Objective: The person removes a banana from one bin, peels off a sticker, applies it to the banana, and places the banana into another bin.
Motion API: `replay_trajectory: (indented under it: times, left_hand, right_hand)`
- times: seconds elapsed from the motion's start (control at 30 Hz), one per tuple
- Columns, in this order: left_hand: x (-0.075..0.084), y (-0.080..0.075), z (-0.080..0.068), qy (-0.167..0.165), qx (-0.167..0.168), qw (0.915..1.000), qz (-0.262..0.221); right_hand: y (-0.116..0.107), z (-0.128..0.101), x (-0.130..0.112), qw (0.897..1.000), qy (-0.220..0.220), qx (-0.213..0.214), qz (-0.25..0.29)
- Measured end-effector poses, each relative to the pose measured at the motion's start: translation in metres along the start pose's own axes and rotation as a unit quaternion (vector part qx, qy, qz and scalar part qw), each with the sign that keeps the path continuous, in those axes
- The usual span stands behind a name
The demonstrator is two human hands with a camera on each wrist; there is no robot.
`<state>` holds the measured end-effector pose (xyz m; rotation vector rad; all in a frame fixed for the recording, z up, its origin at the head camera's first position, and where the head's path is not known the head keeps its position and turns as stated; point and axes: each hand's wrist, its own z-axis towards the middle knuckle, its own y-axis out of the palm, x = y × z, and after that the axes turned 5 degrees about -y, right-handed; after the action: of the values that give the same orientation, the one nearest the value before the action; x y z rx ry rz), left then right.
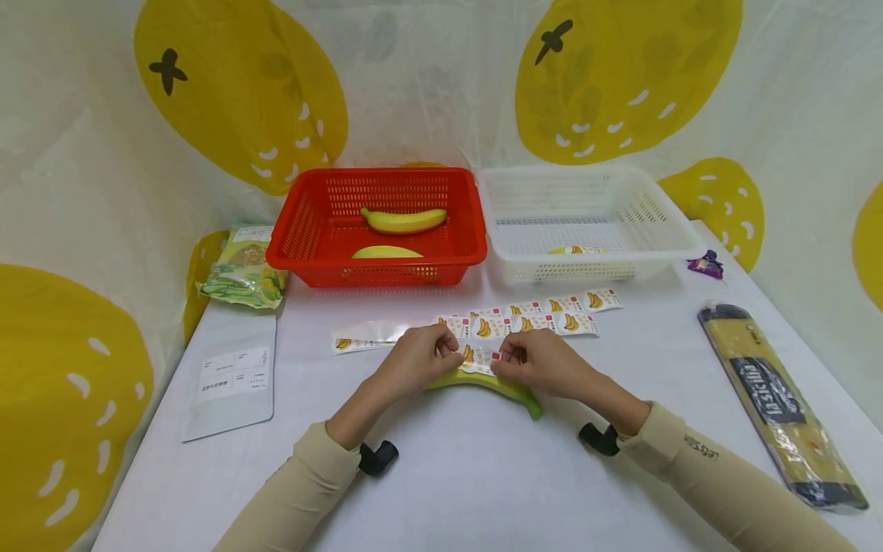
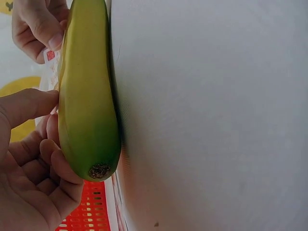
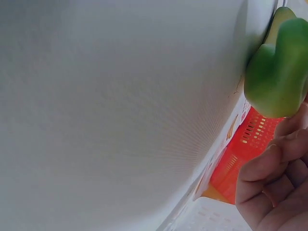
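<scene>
In the head view, a yellow banana with green ends (image 1: 498,383) lies on the white table in front of the person. Just above its upper side, a banana-print sticker (image 1: 477,359) is stretched between the two hands. The left hand (image 1: 417,359) pinches the sticker's left end between thumb and forefinger. Its right end is pinched by the right hand (image 1: 550,363). From the left wrist, the banana's blunt tip (image 2: 100,170) shows near the left fingers, with the sticker mostly hidden behind the fruit. The right wrist view shows the green stem end (image 3: 274,82) beside the right fingers.
Sticker strips (image 1: 545,325) lie beyond the hands. Behind them stand a red basket (image 1: 379,274) with two bananas and a white basket (image 1: 586,261) with a stickered banana. A silver pouch (image 1: 231,410) and snack bag (image 1: 244,268) lie left; a pasta pack (image 1: 779,406) and purple wrapper (image 1: 705,265) right.
</scene>
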<state>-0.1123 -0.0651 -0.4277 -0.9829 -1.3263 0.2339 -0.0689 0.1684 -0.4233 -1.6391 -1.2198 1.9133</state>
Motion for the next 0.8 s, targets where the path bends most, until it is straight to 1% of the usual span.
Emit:
replay_trajectory:
  times: [0.23,0.3,0.43,0.57,0.7,0.8]
  left_hand:
    - [-0.0010,-0.0007,-0.0018,0.014,0.010,0.9998,-0.005]
    - [-0.0016,-0.0001,-0.0024,0.020,0.008,0.9997,-0.009]
    - [-0.0020,0.0006,-0.0039,0.052,-0.014,0.9985,-0.012]
    - [-0.0015,0.0007,-0.0059,0.074,-0.041,0.9964,0.004]
    - [-0.0012,0.0011,-0.0072,0.065,-0.055,0.9962,0.020]
    - [-0.0012,0.0012,-0.0076,0.055,-0.061,0.9965,0.019]
  right_hand:
    - [0.0005,-0.0012,0.0032,1.000,-0.002,0.019,0.014]
    - [0.0000,-0.0015,0.0035,0.999,-0.007,0.026,0.018]
    - [-0.0008,-0.0019,0.0030,0.999,-0.024,0.039,0.024]
    - [-0.0007,-0.0019,0.0022,0.998,-0.044,0.034,0.034]
    - [-0.0001,-0.0016,0.0021,0.998,-0.051,0.023,0.030]
    - [0.0001,-0.0016,0.0024,0.998,-0.047,0.017,0.023]
